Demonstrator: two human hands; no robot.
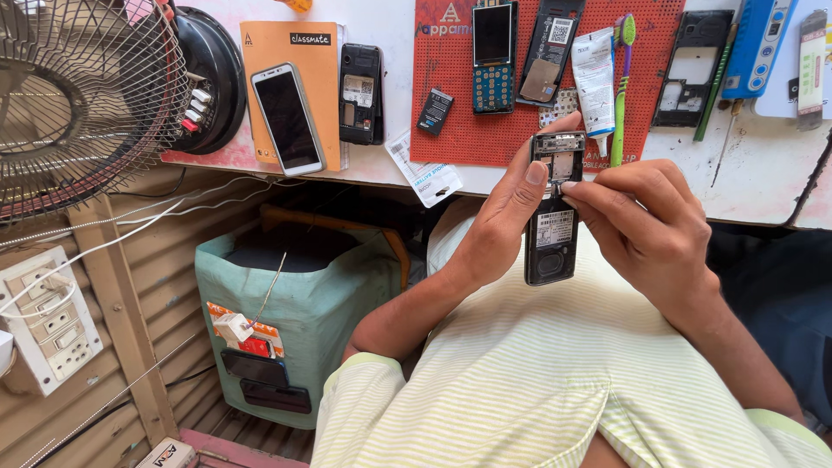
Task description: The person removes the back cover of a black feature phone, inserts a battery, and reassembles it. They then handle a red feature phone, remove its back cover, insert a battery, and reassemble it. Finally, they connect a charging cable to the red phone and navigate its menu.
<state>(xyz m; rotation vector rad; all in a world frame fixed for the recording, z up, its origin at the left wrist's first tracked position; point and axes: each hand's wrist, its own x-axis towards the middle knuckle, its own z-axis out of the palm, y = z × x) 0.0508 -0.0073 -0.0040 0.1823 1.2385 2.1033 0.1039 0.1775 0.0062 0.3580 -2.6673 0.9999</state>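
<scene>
My left hand point(503, 221) grips a small black keypad phone point(552, 230) with its back cover off, held upright above my lap. The open battery bay and a white label face me. My right hand point(646, 221) pinches its fingertips at the phone's upper slot area; a small part may be between them, but I cannot tell. Both hands hover just below the worktable's front edge point(364, 169).
On the table lie a red mat point(459, 130), a touchscreen phone point(288, 119) on an orange notebook, opened phones, a phone frame point(693, 69), a white tube point(594, 74) and a green toothbrush point(620, 87). A table fan point(78, 95) stands left, above a switchboard point(48, 321) and a teal cloth-covered box point(295, 321).
</scene>
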